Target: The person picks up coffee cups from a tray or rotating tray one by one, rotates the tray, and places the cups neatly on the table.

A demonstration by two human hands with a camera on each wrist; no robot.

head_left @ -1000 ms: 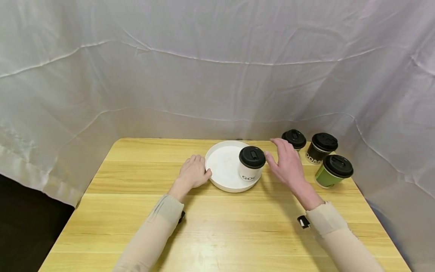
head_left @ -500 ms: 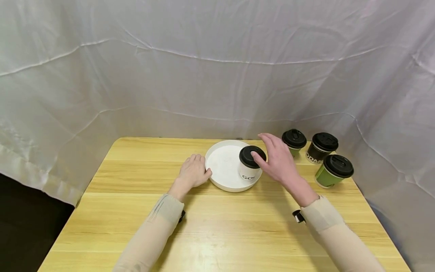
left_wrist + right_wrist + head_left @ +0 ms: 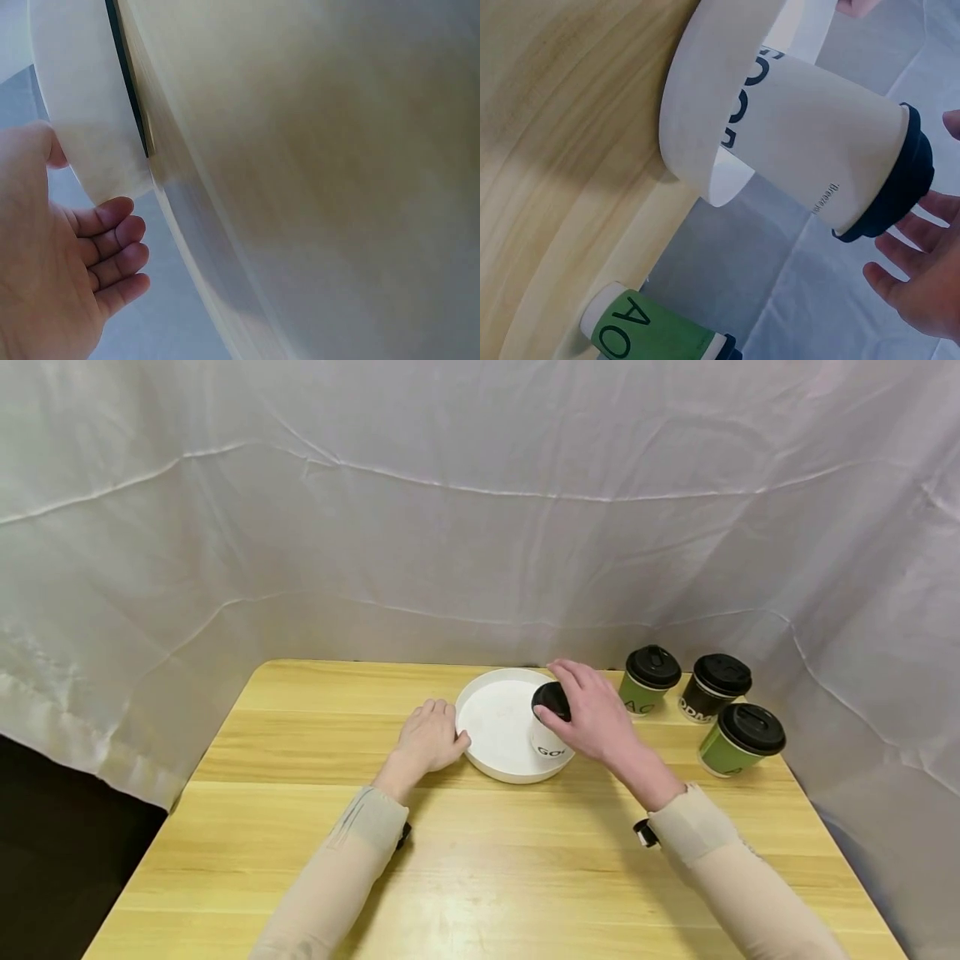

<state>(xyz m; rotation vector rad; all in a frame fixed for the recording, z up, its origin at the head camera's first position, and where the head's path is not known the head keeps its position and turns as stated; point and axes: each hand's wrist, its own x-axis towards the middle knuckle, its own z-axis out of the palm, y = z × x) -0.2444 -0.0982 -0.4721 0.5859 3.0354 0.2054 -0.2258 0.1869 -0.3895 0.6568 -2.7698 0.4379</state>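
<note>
A white paper coffee cup (image 3: 817, 135) with a black lid (image 3: 551, 698) stands upright in the right part of a round white tray (image 3: 491, 768). My right hand (image 3: 592, 714) is over the cup's right side, fingers spread around the lid. In the right wrist view the thumb is apart from the lid (image 3: 896, 191); the fingertips are close to it, and contact is hard to tell. My left hand (image 3: 427, 739) holds the tray's left rim, thumb over the edge and fingers curled outside. The left wrist view shows thumb and forefinger against the tray wall (image 3: 97, 97).
Right of the tray stand a green lidded cup (image 3: 641, 693), a black lidded cup (image 3: 701, 702) and another green lidded cup (image 3: 723, 756). All are on the wooden table (image 3: 487, 860). A pale curtain (image 3: 450, 543) hangs behind and at both sides.
My right hand has moved left, from beside the white cup to around its lid, uncovering the rear green cup. The left hand and tray have stayed in place.
</note>
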